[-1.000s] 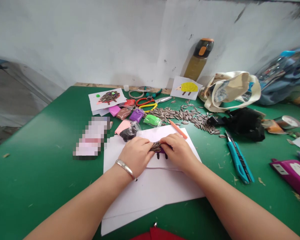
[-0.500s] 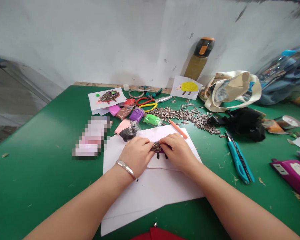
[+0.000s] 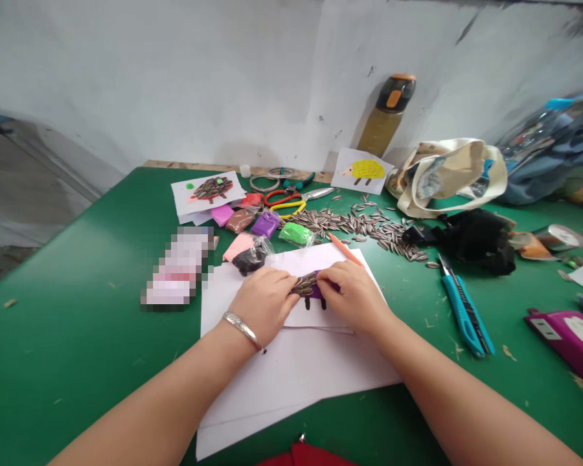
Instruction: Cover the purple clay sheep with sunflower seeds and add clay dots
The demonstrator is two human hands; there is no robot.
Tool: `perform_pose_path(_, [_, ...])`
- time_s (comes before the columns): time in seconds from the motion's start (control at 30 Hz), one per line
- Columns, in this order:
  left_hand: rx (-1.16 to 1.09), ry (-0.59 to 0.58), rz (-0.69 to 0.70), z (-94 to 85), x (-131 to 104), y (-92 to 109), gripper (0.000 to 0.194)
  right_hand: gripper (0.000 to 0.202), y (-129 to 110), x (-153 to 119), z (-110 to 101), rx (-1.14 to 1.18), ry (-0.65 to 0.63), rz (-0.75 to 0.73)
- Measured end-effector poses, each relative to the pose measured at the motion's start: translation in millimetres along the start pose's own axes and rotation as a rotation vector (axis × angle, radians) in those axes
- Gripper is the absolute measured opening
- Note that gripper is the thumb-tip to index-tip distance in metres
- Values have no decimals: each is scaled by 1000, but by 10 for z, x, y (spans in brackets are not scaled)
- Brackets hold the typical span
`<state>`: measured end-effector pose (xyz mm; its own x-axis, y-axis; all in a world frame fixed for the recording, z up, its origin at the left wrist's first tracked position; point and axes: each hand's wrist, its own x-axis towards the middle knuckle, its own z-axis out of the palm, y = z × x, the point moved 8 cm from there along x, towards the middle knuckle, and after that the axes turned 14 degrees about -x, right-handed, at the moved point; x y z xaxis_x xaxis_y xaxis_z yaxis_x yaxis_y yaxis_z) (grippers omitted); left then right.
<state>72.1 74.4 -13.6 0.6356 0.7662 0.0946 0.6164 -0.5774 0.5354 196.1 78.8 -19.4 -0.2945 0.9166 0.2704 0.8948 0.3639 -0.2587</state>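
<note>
Between my hands, a sheet of paper carries a purple clay shape (image 3: 315,293) with short black legs, its left part covered by overlapping sunflower seeds (image 3: 304,283). My left hand (image 3: 262,301), wearing a silver bangle, rests at the left end of the seeds with fingers and thumb drawn together; the fingertips are partly hidden. My right hand (image 3: 354,294) has thumb and forefinger pinched at the clay's right side. Whatever lies in that pinch is too small to make out. Larger white sheets (image 3: 291,375) lie underneath.
Loose sunflower seeds (image 3: 364,223) lie behind the paper, near bagged green clay (image 3: 296,233) and an orange pen (image 3: 344,249). A teal utility knife (image 3: 464,310) with its blade out is to the right. Scissors (image 3: 291,204), a cloth bag (image 3: 447,178) and a bottle (image 3: 386,116) stand farther back.
My right hand has shifted slightly right, off the seeds, uncovering more purple clay. My left hand has stayed nearly in place.
</note>
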Motion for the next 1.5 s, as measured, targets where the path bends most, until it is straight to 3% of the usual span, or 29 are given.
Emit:
perform_pose_path(0.83, [17,-12,-47,46,1,-38,16,19,-29,-7,62,3,-16,18])
perform_pose_path(1.5, [30,-9,-48,48,-4,-39,16,20,31,-10,-27,3,74,47])
